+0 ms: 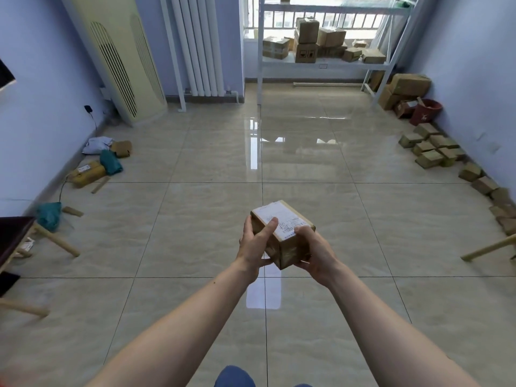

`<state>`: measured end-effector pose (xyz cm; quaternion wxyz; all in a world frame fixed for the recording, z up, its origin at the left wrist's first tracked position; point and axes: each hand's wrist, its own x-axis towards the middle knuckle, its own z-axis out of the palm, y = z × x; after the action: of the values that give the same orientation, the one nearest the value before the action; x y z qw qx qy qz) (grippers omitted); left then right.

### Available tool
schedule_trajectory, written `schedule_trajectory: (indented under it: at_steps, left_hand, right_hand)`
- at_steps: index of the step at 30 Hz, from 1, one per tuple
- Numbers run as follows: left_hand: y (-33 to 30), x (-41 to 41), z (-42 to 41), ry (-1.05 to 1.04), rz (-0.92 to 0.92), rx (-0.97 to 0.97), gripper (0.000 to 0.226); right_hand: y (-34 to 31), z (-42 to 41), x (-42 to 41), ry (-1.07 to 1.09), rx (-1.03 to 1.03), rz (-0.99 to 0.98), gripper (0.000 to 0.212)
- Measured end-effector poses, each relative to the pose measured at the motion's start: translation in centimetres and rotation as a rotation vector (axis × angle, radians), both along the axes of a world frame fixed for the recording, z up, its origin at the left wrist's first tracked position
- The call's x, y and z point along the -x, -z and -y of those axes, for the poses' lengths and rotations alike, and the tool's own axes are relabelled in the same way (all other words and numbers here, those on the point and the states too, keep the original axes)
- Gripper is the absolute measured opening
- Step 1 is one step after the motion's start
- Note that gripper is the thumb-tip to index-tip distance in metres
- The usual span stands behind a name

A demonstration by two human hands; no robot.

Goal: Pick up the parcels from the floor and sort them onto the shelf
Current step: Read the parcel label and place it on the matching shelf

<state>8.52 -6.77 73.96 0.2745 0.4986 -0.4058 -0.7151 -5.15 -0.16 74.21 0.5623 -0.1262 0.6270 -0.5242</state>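
Between both hands, out over the bare middle of the floor point(363, 219), a small box point(282, 238) is held at chest reach; the left hand point(255, 247) is wrapped on its left face with the thumb laid across the white label on top, and the right hand point(312, 251) is closed around its right face and lower corner, fingers pressed to the cardboard. The box is tilted, one corner pointing down toward the person. The shelf point(324, 64) stands well apart at 12 o'clock, its lower board already loaded with boxes; more parcels are lined along the wall at 2 o'clock and scattered at 10 o'clock. The step in hand is judged to be the carry to the shelf; it is best done with the two-sided clamp kept firm, the box levelled so the label can be read for sorting, and a free gap on the board picked out before arrival; the glossy tiles may be slippery, so steady steps are advised.
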Motion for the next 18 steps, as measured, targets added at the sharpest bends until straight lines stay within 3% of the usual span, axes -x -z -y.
schedule_trajectory:
  at_steps: [4,12,18]
  left_hand:
    - [-0.5,0.6,-0.5,-0.078,-0.031,-0.076,0.053]
    - [-1.0,2.4,-2.1,-0.326,-0.117,-0.173,0.076]
    - [-1.3,2.0,-2.7,-0.278,-0.093,-0.173,0.072]
  right_hand:
    - [-0.8,-0.8,0.9,-0.067,0.016,-0.027,0.053]
    - [-0.4,-1.2,0.4,-0.027,-0.040,-0.081,0.064]
    - [-0.7,-1.2,0.6,0.085,-0.027,-0.055,0.057]
